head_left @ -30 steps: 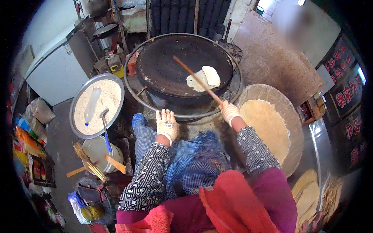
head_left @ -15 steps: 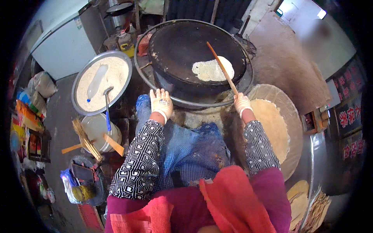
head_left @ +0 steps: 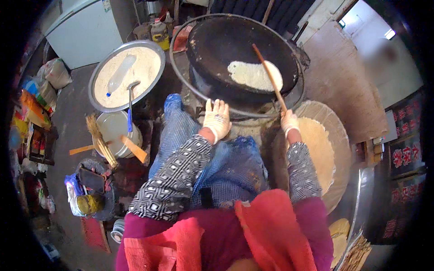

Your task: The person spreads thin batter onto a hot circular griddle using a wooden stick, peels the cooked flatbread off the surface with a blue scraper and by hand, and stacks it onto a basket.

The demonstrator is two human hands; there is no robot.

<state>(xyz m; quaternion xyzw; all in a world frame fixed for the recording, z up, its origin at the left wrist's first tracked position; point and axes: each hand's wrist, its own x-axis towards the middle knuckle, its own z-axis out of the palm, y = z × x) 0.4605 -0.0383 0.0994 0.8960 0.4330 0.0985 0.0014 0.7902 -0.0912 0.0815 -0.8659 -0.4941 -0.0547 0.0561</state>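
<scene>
My right hand (head_left: 289, 123), in a thin pale glove, is closed around the near end of a long wooden stick (head_left: 267, 67). The stick slants up and left across a pale, oblong patch of dough or batter (head_left: 253, 77) on a round black griddle (head_left: 217, 49). My left hand (head_left: 218, 121), also gloved, lies with its fingers stretched out at the near side of the metal ring (head_left: 172, 52) around the griddle. It holds nothing. Blue checked cloth (head_left: 174, 131) covers my legs below the hands.
Right of the griddle, a wide round lined basket (head_left: 341, 153) holds tan flatbread (head_left: 316, 140). On the left, a metal basin (head_left: 94, 97) of pale flour-like stuff holds a clear bottle (head_left: 121, 74) and a blue-handled scraper (head_left: 130, 108). A bucket (head_left: 115, 122) with a straw brush (head_left: 96, 131) stands nearer.
My left hand has shifted right along the ring. The pale patch looks somewhat longer, with the stick still across it. The whole view has shifted a little.
</scene>
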